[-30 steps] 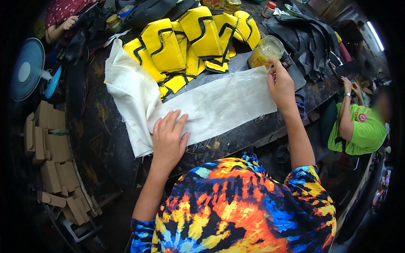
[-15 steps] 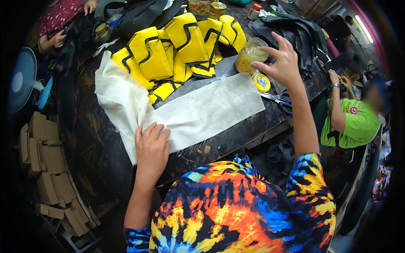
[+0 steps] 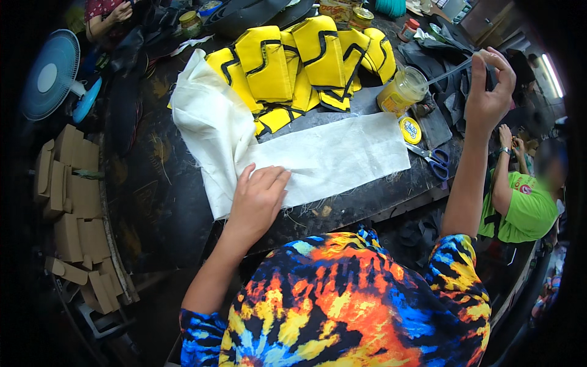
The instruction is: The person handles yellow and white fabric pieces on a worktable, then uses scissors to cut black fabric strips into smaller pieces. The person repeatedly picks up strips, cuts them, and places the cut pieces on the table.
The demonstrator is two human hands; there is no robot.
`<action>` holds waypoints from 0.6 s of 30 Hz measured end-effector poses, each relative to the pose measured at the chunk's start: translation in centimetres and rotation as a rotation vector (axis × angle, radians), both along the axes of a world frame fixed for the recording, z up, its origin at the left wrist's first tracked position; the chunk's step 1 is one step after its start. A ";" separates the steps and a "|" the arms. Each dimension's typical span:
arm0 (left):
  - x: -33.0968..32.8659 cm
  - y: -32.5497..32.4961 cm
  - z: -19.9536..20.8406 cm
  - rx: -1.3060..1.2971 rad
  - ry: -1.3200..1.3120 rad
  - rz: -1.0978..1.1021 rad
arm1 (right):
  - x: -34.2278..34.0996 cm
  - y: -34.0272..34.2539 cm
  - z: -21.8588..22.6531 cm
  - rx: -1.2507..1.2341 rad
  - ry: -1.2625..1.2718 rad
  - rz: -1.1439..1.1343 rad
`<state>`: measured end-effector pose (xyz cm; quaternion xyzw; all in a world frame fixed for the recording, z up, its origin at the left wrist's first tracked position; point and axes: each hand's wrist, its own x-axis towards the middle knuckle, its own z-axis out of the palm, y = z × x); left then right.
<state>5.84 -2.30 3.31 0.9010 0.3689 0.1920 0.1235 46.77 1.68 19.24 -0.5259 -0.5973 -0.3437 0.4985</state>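
Dark workbench (image 3: 140, 208), white cloth (image 3: 348, 147) right under the left hand (image 3: 260, 197)!
Those fingers press down, gripping nothing; cloth looks light, limp, best lifted by corners; right hand (image 3: 490, 98) pinches a translucent strip (image 3: 451, 73), jar (image 3: 396, 96) left of its fingertips.

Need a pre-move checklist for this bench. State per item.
1. Left hand resting on white cloth: ok.
2. Cloth flat throughout: not ok, left end bunched.
3. Jar open: ok, yellow lid off beside it.
4. Thin pale strip held by right hand: ok.
5. Scissors clear of cloth: cannot tell, tips lie at its right edge.
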 end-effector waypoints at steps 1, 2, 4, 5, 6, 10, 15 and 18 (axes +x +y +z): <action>0.2 0.0 -0.1 -0.019 0.015 -0.010 | -0.9 -0.2 -0.3 -0.101 0.019 0.052; 0.3 0.2 -0.2 -0.027 -0.005 -0.016 | -1.8 -0.4 -0.9 -0.305 -0.078 0.026; 0.2 0.2 -0.2 -0.045 0.019 -0.017 | -3.9 -2.1 -2.2 -0.842 -0.457 -0.360; 0.1 0.2 -0.1 -0.033 0.000 -0.024 | -4.9 -2.0 -2.7 -0.869 -0.408 -0.266; 0.1 0.4 -0.1 -0.063 0.026 -0.021 | -6.0 -2.4 -3.4 -0.793 -0.401 -0.120; 0.2 1.3 0.4 -0.004 -0.007 0.019 | -11.5 -3.4 -8.4 -1.020 -0.205 0.622; 0.0 1.7 0.9 0.010 0.105 0.066 | -16.2 -1.9 -16.0 -1.271 -0.358 0.362; -0.6 1.6 1.4 0.000 0.128 0.057 | -16.1 -4.2 -16.9 -1.171 -0.440 0.334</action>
